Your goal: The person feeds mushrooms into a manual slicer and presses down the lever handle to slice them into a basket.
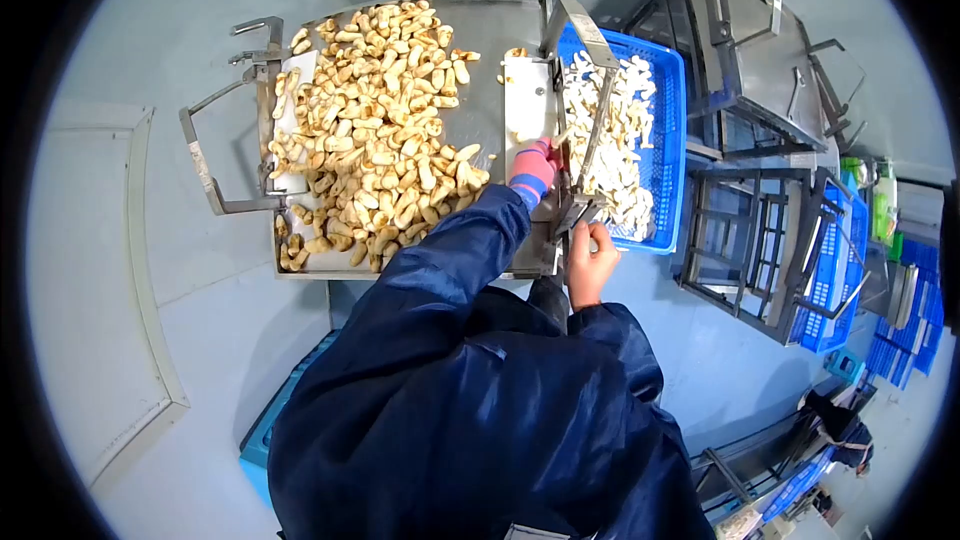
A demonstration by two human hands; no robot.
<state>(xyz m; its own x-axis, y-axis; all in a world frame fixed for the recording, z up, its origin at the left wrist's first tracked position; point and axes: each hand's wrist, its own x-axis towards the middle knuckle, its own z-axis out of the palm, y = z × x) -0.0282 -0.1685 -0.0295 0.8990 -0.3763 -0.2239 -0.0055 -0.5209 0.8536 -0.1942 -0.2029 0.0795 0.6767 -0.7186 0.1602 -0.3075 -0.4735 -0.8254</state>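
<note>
A person in a dark blue coat [470, 440] is at a metal table [478, 70]. A big heap of mushrooms [395, 110], pale with brown ends, lies on the left and middle of the table. The left hand [533, 172] wears a pink and blue striped glove. It is at the low end of a white board [530, 95], and its fingers are bent and close together. A small pale bit shows right by the fingertips — but the view is small there, so I cannot tell if they pinch it. The right hand [592, 265] is bare, with fingers bent, at the near end of a metal bar [597, 125]. I cannot tell if it grips that end. Just past the bar is a blue basket [670, 215] with many small white pieces [612, 100] in it. Metal racks [755, 240] stand off to the right.
</note>
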